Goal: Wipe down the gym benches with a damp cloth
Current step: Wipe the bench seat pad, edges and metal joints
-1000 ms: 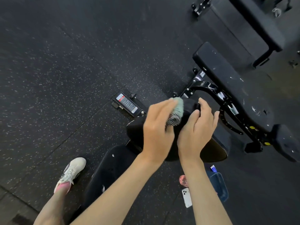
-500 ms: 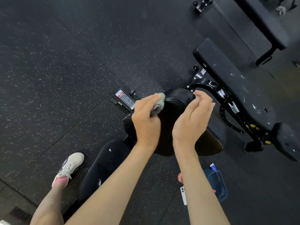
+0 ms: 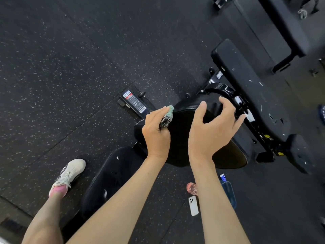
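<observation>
A black padded bench stands below me: a raised back pad in the middle and a seat pad nearer me. My left hand grips a folded green and patterned cloth and holds it against the back pad's left edge. Just right of it, my right hand hovers above the pad's top with fingers spread and loosely curled, holding nothing.
A second bench with a black steel frame lies to the right, a third bench beyond it. On the speckled rubber floor lie a white phone, a pink item and a blue container. My left shoe stands beside the seat.
My left hand has slid the cloth leftward from the pad's top to its left edge. My right hand has lifted off the pad and spread its fingers.
</observation>
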Demonstrator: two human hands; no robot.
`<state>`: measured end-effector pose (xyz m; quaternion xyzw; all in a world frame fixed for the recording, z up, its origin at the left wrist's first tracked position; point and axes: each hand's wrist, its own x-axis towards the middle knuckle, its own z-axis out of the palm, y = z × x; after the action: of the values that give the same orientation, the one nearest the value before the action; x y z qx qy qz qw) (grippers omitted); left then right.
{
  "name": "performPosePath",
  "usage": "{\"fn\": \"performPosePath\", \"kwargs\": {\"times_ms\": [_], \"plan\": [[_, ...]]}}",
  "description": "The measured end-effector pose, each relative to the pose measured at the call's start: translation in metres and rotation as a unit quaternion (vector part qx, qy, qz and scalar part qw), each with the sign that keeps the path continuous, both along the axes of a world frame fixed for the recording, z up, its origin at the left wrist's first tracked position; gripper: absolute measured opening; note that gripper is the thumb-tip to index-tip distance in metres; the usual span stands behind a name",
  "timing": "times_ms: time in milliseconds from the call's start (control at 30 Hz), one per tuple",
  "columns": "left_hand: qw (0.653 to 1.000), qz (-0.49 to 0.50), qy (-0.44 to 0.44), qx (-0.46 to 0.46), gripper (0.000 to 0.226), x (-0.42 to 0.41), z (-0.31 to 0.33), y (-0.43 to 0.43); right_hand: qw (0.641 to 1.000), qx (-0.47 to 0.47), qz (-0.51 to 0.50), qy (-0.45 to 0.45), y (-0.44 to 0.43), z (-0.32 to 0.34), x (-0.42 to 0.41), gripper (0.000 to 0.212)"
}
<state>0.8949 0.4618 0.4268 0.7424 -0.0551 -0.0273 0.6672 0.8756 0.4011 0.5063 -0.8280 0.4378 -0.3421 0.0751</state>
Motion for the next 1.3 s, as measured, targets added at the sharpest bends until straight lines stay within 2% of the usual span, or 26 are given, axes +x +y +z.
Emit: {"fn": "performPosePath", "kwargs": {"times_ms": [267,400,500,633,733,900,1067,1200,1300], "plan": [[0.998,-0.051,0.008,0.029,0.054,0.004,-0.024,0.012,0.999,-0.044,-0.027,-0.002,-0.001,-0.004,0.004,0.033],[0.990,-0.115,0.026,0.078,0.064,0.013,-0.038,0.024,0.998,-0.048,-0.034,0.039,-0.001,-0.003,0.004,0.037],[0.982,-0.145,0.036,0.116,0.060,0.029,-0.039,0.031,0.997,-0.042,-0.037,0.052,-0.001,-0.002,0.003,0.036],[0.991,-0.122,-0.036,0.045,0.052,0.032,-0.004,0.022,0.997,-0.042,-0.056,0.042,-0.001,-0.003,0.006,0.040],[0.983,-0.140,-0.115,-0.022,0.053,0.029,0.019,0.010,0.995,-0.052,-0.071,0.036,-0.001,-0.005,0.008,0.039],[0.965,-0.184,-0.187,-0.026,0.048,0.037,0.010,0.010,0.993,-0.071,-0.086,0.033,-0.002,-0.008,0.010,0.035],[0.964,-0.186,-0.191,-0.007,0.042,0.040,0.002,0.012,0.994,-0.052,-0.087,0.031,0.001,-0.004,0.011,0.036],[0.964,-0.201,-0.174,0.027,0.051,0.041,-0.015,0.023,0.996,-0.020,-0.069,0.050,0.005,0.000,0.008,0.035],[0.954,-0.252,-0.144,0.073,0.058,0.046,-0.032,0.037,0.997,-0.011,-0.063,0.043,0.009,-0.002,0.011,0.034]]}}
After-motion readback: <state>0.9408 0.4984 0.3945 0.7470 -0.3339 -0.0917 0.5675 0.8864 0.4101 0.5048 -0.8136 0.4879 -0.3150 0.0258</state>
